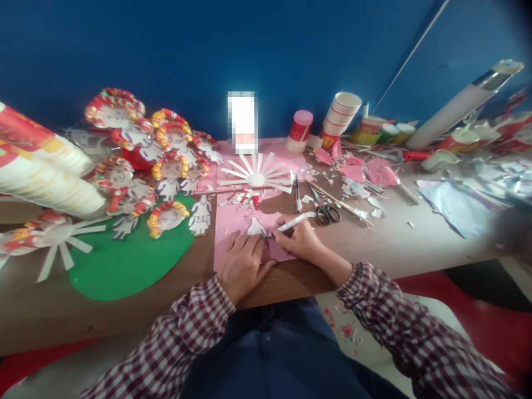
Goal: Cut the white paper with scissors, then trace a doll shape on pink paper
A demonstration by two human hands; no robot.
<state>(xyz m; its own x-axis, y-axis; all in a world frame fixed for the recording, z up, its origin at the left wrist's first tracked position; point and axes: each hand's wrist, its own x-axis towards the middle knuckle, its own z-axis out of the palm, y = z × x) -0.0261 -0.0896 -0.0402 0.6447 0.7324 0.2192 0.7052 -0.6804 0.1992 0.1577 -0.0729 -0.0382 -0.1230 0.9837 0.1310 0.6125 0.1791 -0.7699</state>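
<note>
My right hand (302,239) is closed round a white marker (292,223), its tip down at the right edge of a small white paper cutout (256,226). The cutout lies on a pink sheet (226,221) at the table's front edge. Flat on that sheet, my left hand (242,262) has its fingers apart and its fingertips at the cutout's lower edge. Beyond the hands, a white cup cut into spread strips (255,179) rests on pink paper. A dark pen (297,195) and black-handled scissors (328,214) lie to the right, among paper scraps.
Paper dolls with red and yellow curls (168,219) stand and lie at the left, some over a green sheet (124,271). Stacked cups (50,180) lean in at far left. Behind are a red cup (300,132), more stacked cups (341,113) and a blue wall (166,44).
</note>
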